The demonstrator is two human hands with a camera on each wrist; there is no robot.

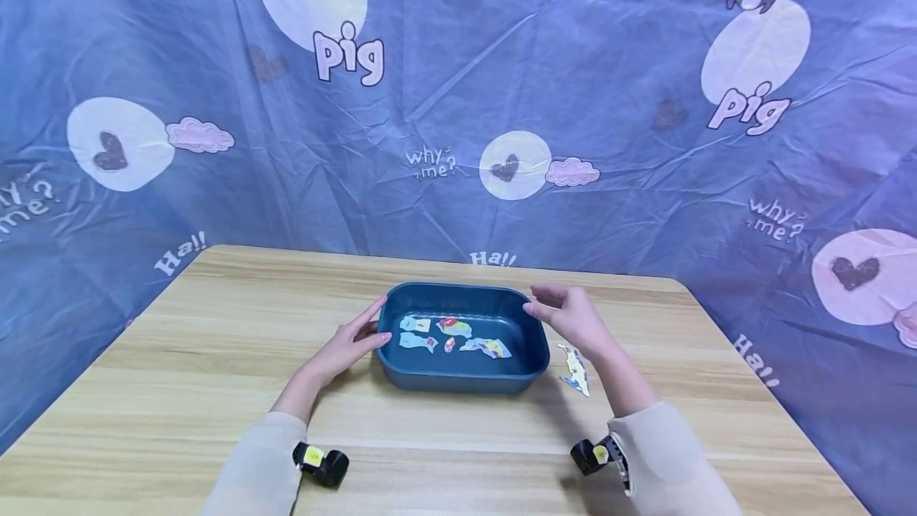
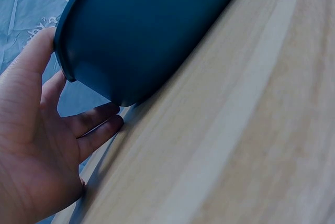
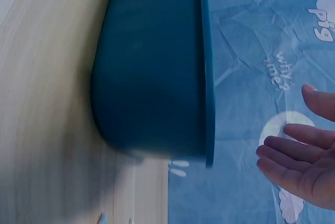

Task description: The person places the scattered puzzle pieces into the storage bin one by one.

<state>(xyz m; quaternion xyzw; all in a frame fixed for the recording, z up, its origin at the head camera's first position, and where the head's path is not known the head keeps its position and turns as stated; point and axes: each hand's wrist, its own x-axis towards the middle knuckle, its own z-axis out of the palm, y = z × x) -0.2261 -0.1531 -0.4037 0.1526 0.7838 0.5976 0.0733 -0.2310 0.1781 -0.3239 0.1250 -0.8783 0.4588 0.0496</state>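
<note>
A dark teal rectangular basin [image 1: 458, 382] with rounded corners stands on the table. Several small colourful torn scraps [image 1: 487, 347] lie spread over its floor. At the basin's left end my left hand [image 1: 353, 346] holds the rim, thumb at the edge; in the left wrist view the other fingers [image 2: 97, 119] reach along the outer side down to its bottom edge. My right hand [image 1: 573, 318] is raised by the right rim, fingers loosely extended and holding nothing. The right wrist view shows a gap between that hand [image 3: 301, 156] and the basin wall [image 3: 152, 67].
Another crumpled shiny scrap [image 1: 575, 370] lies on the wooden table [image 1: 251, 325] just right of the basin, beside the right forearm. A blue printed cloth [image 1: 430, 205] hangs behind the table and along its sides. Small black cameras [image 1: 322, 464] are strapped at both sleeves.
</note>
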